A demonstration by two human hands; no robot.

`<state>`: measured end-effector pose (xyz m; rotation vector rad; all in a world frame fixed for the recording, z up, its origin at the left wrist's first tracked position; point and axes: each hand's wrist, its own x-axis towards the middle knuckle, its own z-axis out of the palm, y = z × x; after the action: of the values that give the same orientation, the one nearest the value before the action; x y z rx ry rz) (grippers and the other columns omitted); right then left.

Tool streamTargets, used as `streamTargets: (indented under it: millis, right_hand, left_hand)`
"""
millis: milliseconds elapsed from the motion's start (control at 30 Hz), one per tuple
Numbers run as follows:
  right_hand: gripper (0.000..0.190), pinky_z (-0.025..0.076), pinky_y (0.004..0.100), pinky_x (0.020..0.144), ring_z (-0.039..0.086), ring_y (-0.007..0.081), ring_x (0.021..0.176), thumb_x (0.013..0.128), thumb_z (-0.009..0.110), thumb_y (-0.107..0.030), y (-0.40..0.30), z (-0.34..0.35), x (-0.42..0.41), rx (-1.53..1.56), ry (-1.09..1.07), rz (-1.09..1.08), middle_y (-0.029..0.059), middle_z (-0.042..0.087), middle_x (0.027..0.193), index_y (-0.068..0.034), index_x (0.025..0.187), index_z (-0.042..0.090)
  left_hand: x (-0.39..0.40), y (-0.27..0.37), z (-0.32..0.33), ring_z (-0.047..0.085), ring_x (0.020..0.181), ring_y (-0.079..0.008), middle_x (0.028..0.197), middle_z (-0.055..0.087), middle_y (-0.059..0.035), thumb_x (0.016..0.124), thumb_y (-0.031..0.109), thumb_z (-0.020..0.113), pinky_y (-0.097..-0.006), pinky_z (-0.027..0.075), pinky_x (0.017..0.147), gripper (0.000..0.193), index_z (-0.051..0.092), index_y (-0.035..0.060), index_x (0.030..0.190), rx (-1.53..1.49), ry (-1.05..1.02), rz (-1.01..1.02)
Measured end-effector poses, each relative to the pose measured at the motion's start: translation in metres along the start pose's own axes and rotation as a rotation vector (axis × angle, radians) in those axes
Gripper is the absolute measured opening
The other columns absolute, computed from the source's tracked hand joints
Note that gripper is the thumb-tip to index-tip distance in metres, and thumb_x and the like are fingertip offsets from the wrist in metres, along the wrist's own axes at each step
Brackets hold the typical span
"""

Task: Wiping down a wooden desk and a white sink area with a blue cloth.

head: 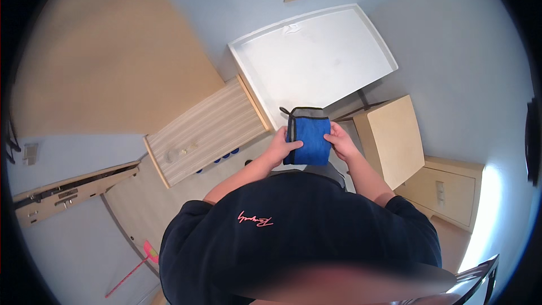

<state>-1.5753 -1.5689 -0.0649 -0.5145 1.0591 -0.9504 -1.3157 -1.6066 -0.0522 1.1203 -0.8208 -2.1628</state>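
Note:
Between both hands I hold a folded blue cloth (pixel 312 140) with black edging, a grey side and a small black hanging loop at its upper left corner. My left hand (pixel 283 146) grips its left edge, thumb lying over the blue face. On the opposite edge my right hand (pixel 338 139) pinches the cloth, with the thumb on the front and fingers partly hidden behind. The cloth is in front of my torso, near the close corner of a white table (pixel 313 59) with a raised rim.
A light striped bench or shelf (pixel 207 131) adjoins the table at left. At right stand a beige box-like piece (pixel 396 140) and a cabinet (pixel 449 190). A small white scrap (pixel 292 29) lies at the table's far side. A pink fly swatter (pixel 133 273) is at lower left.

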Motion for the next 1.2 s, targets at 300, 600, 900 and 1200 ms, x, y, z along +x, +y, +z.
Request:
streamTargets:
  millis: [300,600,900,1200]
  right_hand:
    - [0.071,0.048,0.0387,0.105,0.059,0.0272,0.122,0.096,0.072,-0.014,-0.127,-0.060,0.095,-0.484,0.315,-0.530,0.0194,0.055,0.139,-0.004,0.156,0.035]
    - [0.081,0.020,0.0715,0.119,0.020,0.0500,0.153,0.091,0.068,-0.054,-0.224,-0.200,0.234,-1.709,0.473,-0.186,0.0206,0.020,0.169,-0.019,0.159,0.041]
    - [0.088,0.014,0.0657,0.123,0.017,0.0434,0.157,0.092,0.057,-0.069,-0.247,-0.232,0.324,-1.826,0.424,-0.314,0.0155,0.023,0.171,-0.019,0.162,0.036]
    - [0.091,0.014,0.0560,0.127,0.016,0.0355,0.159,0.091,0.059,-0.069,-0.279,-0.238,0.377,-1.852,0.336,-0.332,0.0136,0.023,0.172,-0.016,0.162,0.036]
  left_hand:
    - [0.168,0.055,0.112,0.062,0.114,-0.0201,0.122,0.061,-0.0165,0.088,0.002,0.078,-0.0352,0.053,0.098,0.058,0.041,-0.0034,0.132,0.409,0.099,0.423]
    - [0.349,0.060,0.161,0.038,0.143,-0.0493,0.153,0.041,-0.0314,0.085,0.034,0.075,-0.0534,0.033,0.120,0.070,0.053,0.0013,0.143,1.251,0.412,0.283]
    - [0.374,0.055,0.128,0.017,0.157,-0.0446,0.170,0.022,-0.0195,0.101,0.054,0.050,-0.0660,0.014,0.123,0.078,0.030,0.0107,0.163,1.644,0.645,0.120]
    - [0.435,0.080,0.150,0.012,0.161,-0.0349,0.173,0.019,-0.0141,0.102,0.056,0.044,-0.0584,0.007,0.127,0.080,0.026,0.0092,0.165,1.566,0.774,0.033]
